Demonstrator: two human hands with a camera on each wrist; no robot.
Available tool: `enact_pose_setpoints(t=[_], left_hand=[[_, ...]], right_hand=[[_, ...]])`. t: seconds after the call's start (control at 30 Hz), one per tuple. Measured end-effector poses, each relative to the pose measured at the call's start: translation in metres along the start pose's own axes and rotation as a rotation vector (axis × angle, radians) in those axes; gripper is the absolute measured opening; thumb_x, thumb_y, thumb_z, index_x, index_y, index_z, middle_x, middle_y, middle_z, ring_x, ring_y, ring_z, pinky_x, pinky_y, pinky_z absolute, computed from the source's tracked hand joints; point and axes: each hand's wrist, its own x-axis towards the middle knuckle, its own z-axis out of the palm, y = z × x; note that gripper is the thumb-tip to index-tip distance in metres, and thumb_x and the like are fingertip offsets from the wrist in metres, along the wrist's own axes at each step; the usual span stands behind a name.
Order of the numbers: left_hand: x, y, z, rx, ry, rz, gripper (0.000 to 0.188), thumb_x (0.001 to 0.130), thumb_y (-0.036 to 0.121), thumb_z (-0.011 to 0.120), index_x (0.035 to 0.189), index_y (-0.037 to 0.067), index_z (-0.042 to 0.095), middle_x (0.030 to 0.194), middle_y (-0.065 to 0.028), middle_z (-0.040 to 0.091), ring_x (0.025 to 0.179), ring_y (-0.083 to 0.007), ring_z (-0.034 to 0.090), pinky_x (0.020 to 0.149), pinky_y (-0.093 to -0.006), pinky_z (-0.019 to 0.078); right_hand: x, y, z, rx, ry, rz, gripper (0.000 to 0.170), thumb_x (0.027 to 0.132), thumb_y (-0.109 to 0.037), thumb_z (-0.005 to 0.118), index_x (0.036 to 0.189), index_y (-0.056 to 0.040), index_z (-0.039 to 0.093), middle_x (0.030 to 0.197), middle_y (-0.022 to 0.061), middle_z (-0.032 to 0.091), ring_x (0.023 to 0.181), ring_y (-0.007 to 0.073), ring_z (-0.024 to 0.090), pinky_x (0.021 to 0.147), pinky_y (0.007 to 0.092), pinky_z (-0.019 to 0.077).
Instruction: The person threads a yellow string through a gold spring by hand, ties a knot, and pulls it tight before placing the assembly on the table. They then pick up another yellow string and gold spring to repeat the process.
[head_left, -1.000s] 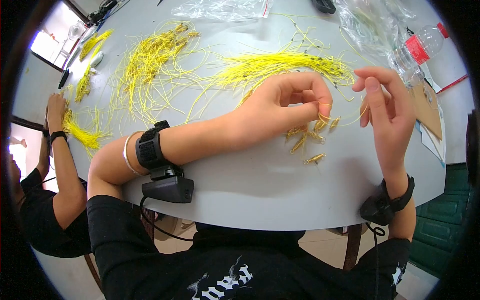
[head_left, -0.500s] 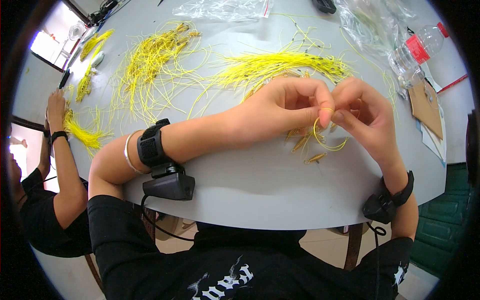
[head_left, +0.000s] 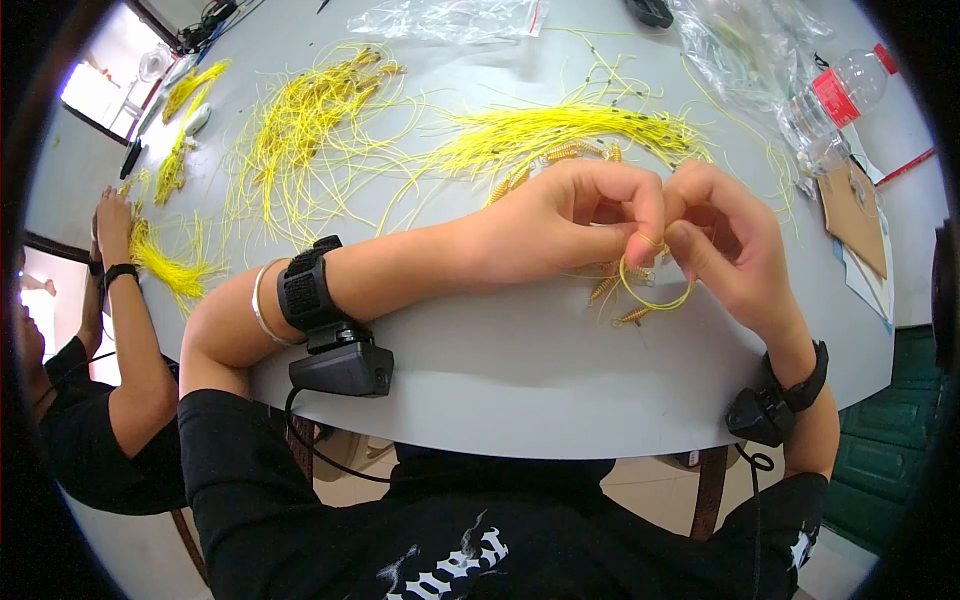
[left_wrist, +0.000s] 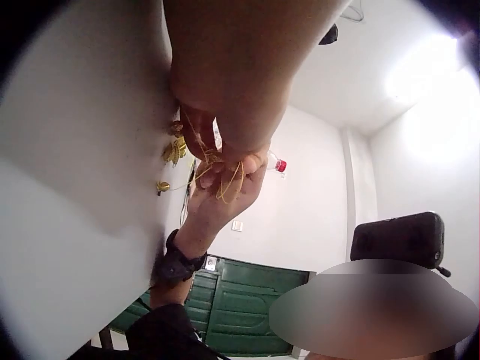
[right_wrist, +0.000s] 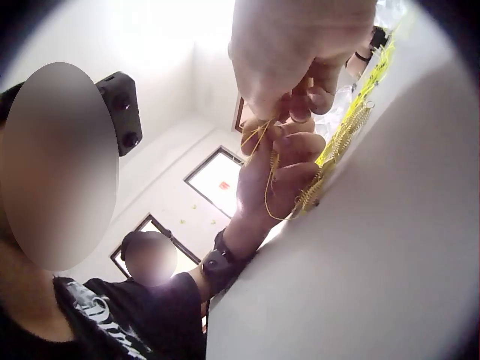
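Fingertips of my left hand (head_left: 570, 215) and right hand (head_left: 735, 240) meet over the table, pinching a thin yellow cord (head_left: 655, 306). Its loop hangs below the fingers, and in the left wrist view the cord (left_wrist: 241, 171) also crosses between both hands. A gold coil spring (right_wrist: 274, 160) shows against the left hand's fingers in the right wrist view. Under the hands lie several more gold springs (head_left: 632, 316), partly hidden by the fingers. Others (head_left: 510, 183) lie beyond the left forearm, beside a bundle of yellow cords (head_left: 570, 130).
A tangled pile of yellow cords (head_left: 315, 120) spreads at the back left. Clear plastic bags (head_left: 445, 18) lie along the far side. At the right are a plastic bottle (head_left: 835, 95) and brown cardboard (head_left: 850, 220). Another person's arm (head_left: 130, 330) reaches onto the table at the left.
My right hand, apart with loose fingers a second ago, has moved left to the left hand and pinches the cord. The cord's loop now hangs lower. The left hand has barely moved.
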Motion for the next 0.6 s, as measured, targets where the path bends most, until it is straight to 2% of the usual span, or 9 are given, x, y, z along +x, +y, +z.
enact_pose_setpoints(t=[0.13, 0.23, 0.33, 0.43, 0.53, 0.6], left_hand=[[0.000, 0.005, 0.001, 0.040, 0.004, -0.042, 0.010, 0.086, 0.004, 0.056, 0.078, 0.006, 0.052, 0.082, -0.0012, 0.054, 0.079, -0.0082, 0.052, 0.073, -0.0218, 0.0421], [0.000, 0.005, 0.003, 0.033, 0.040, -0.063, 0.010, 0.086, 0.004, 0.056, 0.078, 0.006, 0.052, 0.082, -0.0009, 0.054, 0.079, -0.0080, 0.052, 0.074, -0.0214, 0.0424], [0.000, 0.006, 0.004, 0.055, 0.038, -0.048, 0.009, 0.086, 0.004, 0.056, 0.078, 0.006, 0.053, 0.082, -0.0007, 0.054, 0.080, -0.0079, 0.053, 0.074, -0.0214, 0.0428], [0.000, 0.006, 0.005, -0.013, 0.061, -0.062, 0.007, 0.085, 0.003, 0.057, 0.080, 0.005, 0.053, 0.083, -0.0009, 0.055, 0.080, -0.0080, 0.053, 0.075, -0.0215, 0.0431], [-0.001, 0.006, 0.003, 0.007, 0.047, -0.063, 0.006, 0.085, 0.003, 0.057, 0.081, 0.005, 0.054, 0.084, -0.0013, 0.056, 0.081, -0.0079, 0.054, 0.075, -0.0216, 0.0434], [-0.001, 0.006, 0.002, 0.037, 0.047, -0.082, 0.005, 0.085, 0.004, 0.057, 0.081, 0.005, 0.054, 0.085, -0.0016, 0.056, 0.082, -0.0078, 0.054, 0.074, -0.0216, 0.0435]], right_hand=[[-0.001, 0.002, 0.003, -0.162, 0.044, -0.098, 0.007, 0.082, 0.000, 0.053, 0.088, -0.0026, 0.051, 0.079, 0.0003, 0.051, 0.067, 0.0032, 0.048, 0.055, 0.0175, 0.0419], [-0.002, 0.007, 0.008, -0.098, 0.086, -0.025, 0.005, 0.083, -0.002, 0.051, 0.087, -0.0033, 0.050, 0.078, -0.0008, 0.049, 0.067, 0.0031, 0.049, 0.057, 0.0169, 0.0422], [-0.002, 0.009, 0.001, 0.088, 0.144, 0.248, 0.004, 0.085, -0.005, 0.052, 0.087, -0.0035, 0.049, 0.077, -0.0015, 0.048, 0.067, 0.0032, 0.049, 0.057, 0.0166, 0.0406], [0.001, 0.007, -0.007, 0.199, 0.064, 0.234, 0.007, 0.085, -0.007, 0.054, 0.088, -0.0040, 0.049, 0.078, -0.0024, 0.050, 0.067, 0.0033, 0.050, 0.055, 0.0163, 0.0382], [0.001, -0.001, 0.007, 0.123, 0.106, 0.079, 0.008, 0.084, -0.008, 0.057, 0.085, -0.0043, 0.050, 0.076, -0.0029, 0.052, 0.066, 0.0029, 0.050, 0.051, 0.0163, 0.0357], [0.000, 0.003, 0.002, -0.046, 0.085, -0.031, 0.008, 0.084, -0.007, 0.057, 0.083, -0.0039, 0.051, 0.075, -0.0029, 0.052, 0.066, 0.0026, 0.051, 0.051, 0.0169, 0.0362]])
